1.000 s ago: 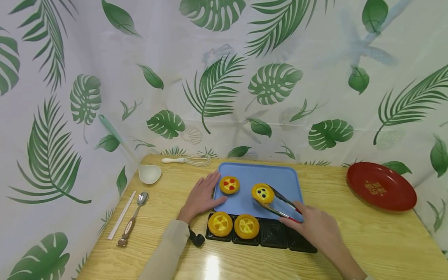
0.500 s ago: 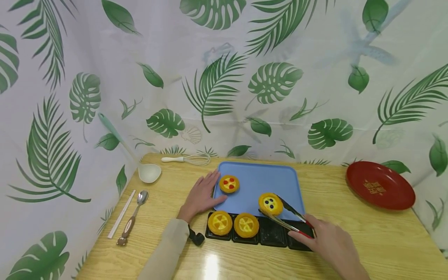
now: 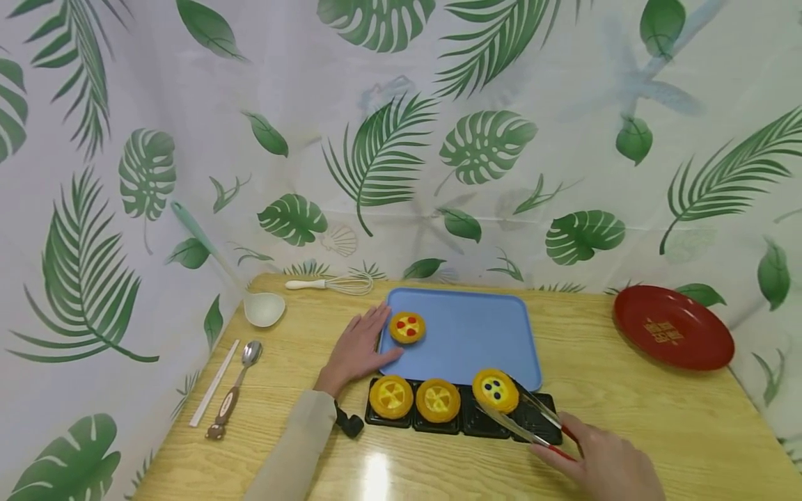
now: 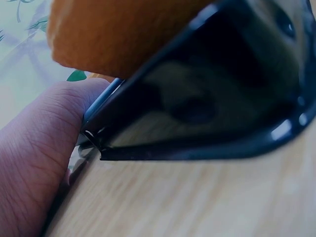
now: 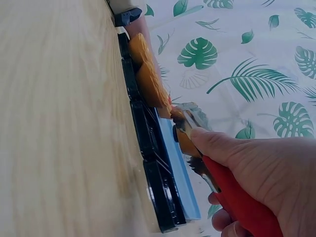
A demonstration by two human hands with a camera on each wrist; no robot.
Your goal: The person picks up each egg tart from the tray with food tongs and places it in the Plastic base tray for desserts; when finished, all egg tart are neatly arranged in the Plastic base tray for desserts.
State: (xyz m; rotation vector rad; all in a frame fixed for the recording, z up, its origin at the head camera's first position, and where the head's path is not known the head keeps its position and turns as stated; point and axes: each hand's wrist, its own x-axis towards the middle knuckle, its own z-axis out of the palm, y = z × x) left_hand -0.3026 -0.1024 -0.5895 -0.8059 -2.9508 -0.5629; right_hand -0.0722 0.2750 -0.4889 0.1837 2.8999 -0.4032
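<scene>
My right hand (image 3: 608, 459) grips red-handled metal tongs (image 5: 237, 192). Between the tongs' tips is an egg tart (image 3: 496, 391) with dark blue berries, over the third cup of a black tray (image 3: 537, 421). My left hand (image 3: 358, 351) lies with its fingers spread at the left edge of a blue tray (image 3: 466, 334). On that tray, near the left fingers, sits a tart (image 3: 407, 328) with red pieces on top. Two tarts with yellow wedges fill the two left cups: one tart (image 3: 391, 396) at the end, the other tart (image 3: 438, 400) beside it.
At the left of the table lie a white chopstick-like stick (image 3: 214, 384), a spoon (image 3: 233, 390) with a bear-shaped end and a ladle (image 3: 264, 309). A whisk (image 3: 332, 284) is at the back. A red oval plate (image 3: 673, 327) stands at the far right.
The tongs have carried the berry tart from over the blue tray toward me and slightly right, over the black tray. My left hand stays in place.
</scene>
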